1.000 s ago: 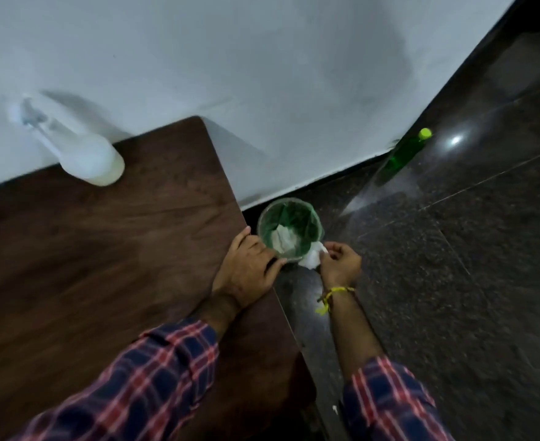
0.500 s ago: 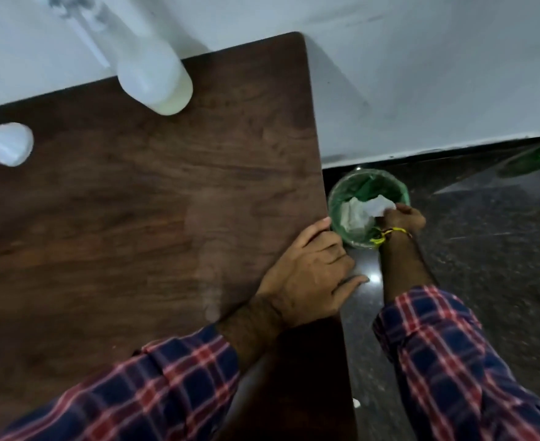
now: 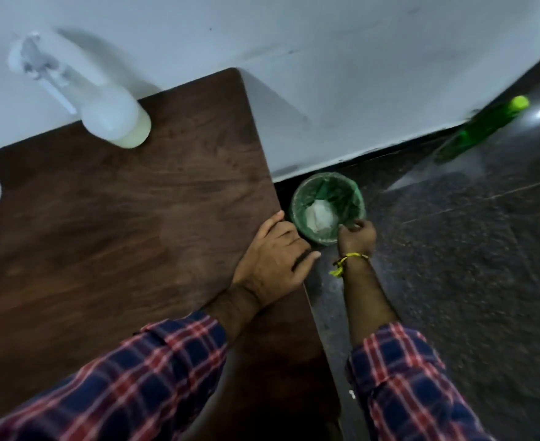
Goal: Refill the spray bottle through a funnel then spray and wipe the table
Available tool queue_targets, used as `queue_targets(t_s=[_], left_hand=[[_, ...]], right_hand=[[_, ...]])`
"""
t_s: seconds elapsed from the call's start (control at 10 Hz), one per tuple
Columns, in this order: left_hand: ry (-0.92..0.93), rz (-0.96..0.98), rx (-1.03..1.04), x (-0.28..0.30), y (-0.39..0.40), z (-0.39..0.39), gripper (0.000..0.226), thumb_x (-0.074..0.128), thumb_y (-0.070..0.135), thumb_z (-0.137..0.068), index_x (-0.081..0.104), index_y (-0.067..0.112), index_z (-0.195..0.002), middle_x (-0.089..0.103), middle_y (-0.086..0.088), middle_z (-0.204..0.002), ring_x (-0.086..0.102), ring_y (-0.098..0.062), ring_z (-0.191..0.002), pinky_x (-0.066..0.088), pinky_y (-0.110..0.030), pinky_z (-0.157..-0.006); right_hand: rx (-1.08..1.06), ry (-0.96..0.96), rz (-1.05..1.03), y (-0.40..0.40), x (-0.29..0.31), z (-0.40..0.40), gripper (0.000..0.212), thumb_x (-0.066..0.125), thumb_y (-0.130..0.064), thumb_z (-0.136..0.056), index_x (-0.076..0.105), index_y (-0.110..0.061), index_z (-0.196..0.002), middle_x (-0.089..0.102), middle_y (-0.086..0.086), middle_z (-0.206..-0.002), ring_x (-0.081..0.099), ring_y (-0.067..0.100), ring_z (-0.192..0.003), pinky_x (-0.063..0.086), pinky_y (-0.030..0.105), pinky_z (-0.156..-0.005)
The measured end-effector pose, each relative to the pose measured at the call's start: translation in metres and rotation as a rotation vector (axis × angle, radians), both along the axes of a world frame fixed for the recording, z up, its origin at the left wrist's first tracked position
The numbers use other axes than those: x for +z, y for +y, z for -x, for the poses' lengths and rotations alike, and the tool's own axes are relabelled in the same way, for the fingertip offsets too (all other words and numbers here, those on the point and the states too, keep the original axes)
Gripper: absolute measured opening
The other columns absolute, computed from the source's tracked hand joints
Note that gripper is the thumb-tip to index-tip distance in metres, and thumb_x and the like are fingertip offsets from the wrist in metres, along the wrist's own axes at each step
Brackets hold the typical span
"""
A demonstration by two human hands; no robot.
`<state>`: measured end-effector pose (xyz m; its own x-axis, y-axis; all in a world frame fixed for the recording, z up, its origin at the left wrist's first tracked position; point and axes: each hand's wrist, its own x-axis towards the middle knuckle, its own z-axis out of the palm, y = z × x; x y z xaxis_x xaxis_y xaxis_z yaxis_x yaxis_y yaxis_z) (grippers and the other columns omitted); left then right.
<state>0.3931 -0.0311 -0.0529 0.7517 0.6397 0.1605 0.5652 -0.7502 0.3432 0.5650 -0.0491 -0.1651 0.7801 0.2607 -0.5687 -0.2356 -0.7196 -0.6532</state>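
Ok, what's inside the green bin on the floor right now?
The bin has a green liner, and crumpled white tissue lies in it. The right hand hovers at the near rim, holding nothing visible. Whatever lies under the tissue is hidden.

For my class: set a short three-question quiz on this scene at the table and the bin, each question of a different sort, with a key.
1. True or false: the right hand holds a white tissue above the green-lined bin.
2. Multiple choice: where does the left hand rest? A) on the spray bottle B) on the table edge C) inside the bin
3. Fill in: the crumpled white tissue lies inside the ____.

Key
1. False: the right hand is empty, fingers loosely open at the bin's rim.
2. B: it lies flat on the table's right edge, beside the bin.
3. bin.
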Motion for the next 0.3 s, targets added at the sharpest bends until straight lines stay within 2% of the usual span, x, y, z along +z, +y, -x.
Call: queue_targets(t_s=[0.1, 0.2, 0.3], left_hand=[[0.003, -0.002, 0.006, 0.000, -0.001, 0.000, 0.022, 0.061, 0.035, -0.091, 0.073, 0.017, -0.086, 0.066, 0.000, -0.082, 0.060, -0.019, -0.095, 0.027, -0.038, -0.116], [0.022, 0.020, -0.001, 0.004, -0.001, 0.000, 0.019, 0.064, 0.033, -0.088, 0.073, 0.016, -0.088, 0.066, -0.003, -0.082, 0.060, -0.022, -0.094, 0.030, -0.041, -0.114], [0.038, 0.102, -0.009, 0.001, -0.003, 0.003, 0.036, 0.056, 0.040, -0.089, 0.070, 0.012, -0.106, 0.069, -0.008, -0.098, 0.061, -0.028, -0.106, 0.027, -0.044, -0.114]], right_hand=[[0.027, -0.057, -0.103, -0.012, 0.037, 0.018, 0.028, 0.071, -0.007, -0.080, 0.067, -0.006, -0.108, 0.073, 0.014, -0.101, 0.069, 0.026, -0.091, 0.050, 0.029, -0.083], [0.066, -0.133, -0.179, -0.030, 0.084, 0.034, 0.025, 0.072, -0.005, -0.080, 0.069, -0.006, -0.104, 0.074, 0.014, -0.096, 0.069, 0.024, -0.087, 0.046, 0.021, -0.076], [0.089, -0.180, -0.246, -0.046, 0.115, 0.054, 0.019, 0.072, -0.003, -0.080, 0.072, -0.004, -0.099, 0.075, 0.013, -0.093, 0.070, 0.023, -0.085, 0.050, 0.021, -0.076]])
